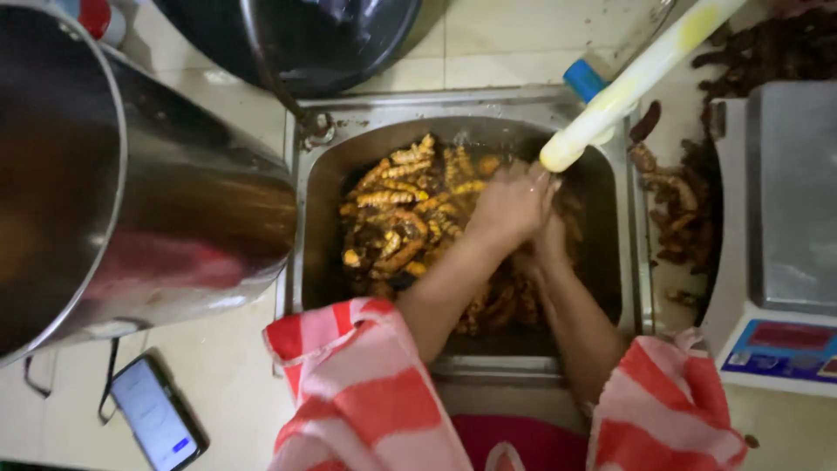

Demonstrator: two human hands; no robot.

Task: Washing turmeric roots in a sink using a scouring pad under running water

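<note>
A big steel pot [131,201] and a phone [157,423] lie left of the sink [318,209], where yellow roots [397,214] soak and the left hand [510,205] and right hand [545,244] press together, fingers closed on roots under the pale hose [628,83], a scale [785,235] at right

A square steel sink [318,187] set into the tiled desk [218,366] is filled with wet orange-yellow turmeric roots [397,209], both hands [514,209] being sunk among them under a pale yellow hose [628,83], with a large steel pot [131,192] to its left, a dark-cased smartphone [157,425] in front of that pot, a heap of unwashed brown roots [680,201] to its right, and a white weighing scale [780,244] placed beyond that heap.
</note>
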